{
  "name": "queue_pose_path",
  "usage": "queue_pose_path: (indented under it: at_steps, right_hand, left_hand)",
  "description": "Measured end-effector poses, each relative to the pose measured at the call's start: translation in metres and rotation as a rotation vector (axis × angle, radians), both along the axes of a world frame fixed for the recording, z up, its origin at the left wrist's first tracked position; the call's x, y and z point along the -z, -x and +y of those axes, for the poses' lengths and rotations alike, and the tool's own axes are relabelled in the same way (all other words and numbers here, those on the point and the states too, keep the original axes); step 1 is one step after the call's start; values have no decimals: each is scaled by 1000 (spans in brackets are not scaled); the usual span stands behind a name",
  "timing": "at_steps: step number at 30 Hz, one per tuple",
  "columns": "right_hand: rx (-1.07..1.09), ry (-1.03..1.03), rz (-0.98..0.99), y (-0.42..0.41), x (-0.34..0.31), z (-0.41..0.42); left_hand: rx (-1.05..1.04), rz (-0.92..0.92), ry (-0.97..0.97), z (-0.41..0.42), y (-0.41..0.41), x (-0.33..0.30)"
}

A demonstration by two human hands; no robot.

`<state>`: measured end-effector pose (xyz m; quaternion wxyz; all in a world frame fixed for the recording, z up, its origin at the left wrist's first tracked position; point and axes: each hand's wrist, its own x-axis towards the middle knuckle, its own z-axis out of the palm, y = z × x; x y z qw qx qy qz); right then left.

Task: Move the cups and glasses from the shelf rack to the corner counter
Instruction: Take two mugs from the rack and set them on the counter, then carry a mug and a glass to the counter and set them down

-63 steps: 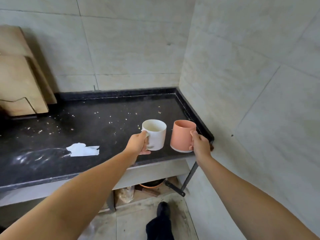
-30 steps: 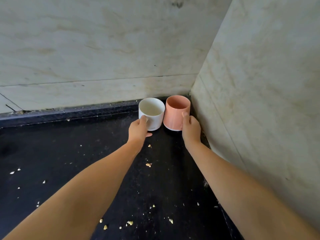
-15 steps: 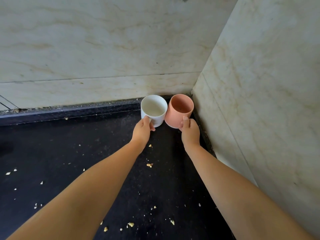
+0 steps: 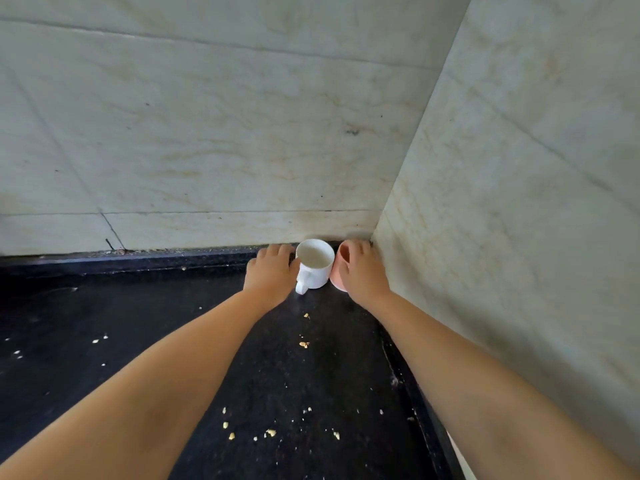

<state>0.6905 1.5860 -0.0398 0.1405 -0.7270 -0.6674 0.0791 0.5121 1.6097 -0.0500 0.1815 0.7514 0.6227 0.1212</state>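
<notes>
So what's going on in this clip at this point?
A person is setting two cups upright, side by side, in the far corner of the black counter where the two tiled walls meet. The left hand rests beside the white cup, whose handle points toward the camera. The right hand lies over the pink cup. Crumbs dot the counter.

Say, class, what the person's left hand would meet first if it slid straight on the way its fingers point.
The left hand points toward the back wall, beside the white mug. It would probably meet the counter's raised black back edge first, then the wall; depth is unclear.
</notes>
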Motion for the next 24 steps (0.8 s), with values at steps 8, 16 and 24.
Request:
queue_pose_path:
  at_steps: [8,16,24]
  right_hand:
    - [-515,8,-253,92,-25,-21]
    - [-982,-13,-267,240,-22,-95]
    - [-1418,-82,-323,388,-22,-255]
  left_hand:
    - [-176,255,-122,-75,93,-22]
    - [-577,296,-93,-235,215,-29]
    - [-1050,345,-22,-461,308,-29]
